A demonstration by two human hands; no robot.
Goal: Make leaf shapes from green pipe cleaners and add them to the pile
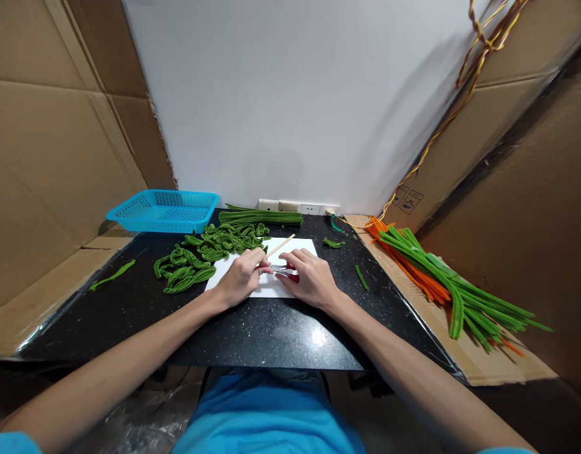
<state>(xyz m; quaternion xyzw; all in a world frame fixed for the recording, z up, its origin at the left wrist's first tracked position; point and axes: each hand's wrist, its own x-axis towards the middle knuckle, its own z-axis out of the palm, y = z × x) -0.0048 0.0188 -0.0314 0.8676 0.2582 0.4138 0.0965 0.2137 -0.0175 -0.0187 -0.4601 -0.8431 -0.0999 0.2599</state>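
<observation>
Rear: plain wall (290, 94), pale grey-white, with soft shadows low at centre and towards the right. At its foot, behind the desk (253, 343): row of white sockets (310, 208). Left: tall cardboard panel (40, 145), brown, creased, ragged along the inner edge. Right: second cardboard panel (522, 202), slanting, crossed by a dark seam, printed with small black symbols (410, 200). Hung from above at right, trailing down to the sockets: twisted wire (430, 144), yellow and brown. Desk: black, glossy, pale-flecked, bordered both sides by flat cardboard. Lighting: bright reflection (319, 337) near the front edge. Below, left: crumpled clear plastic (146, 419), in shadow.
</observation>
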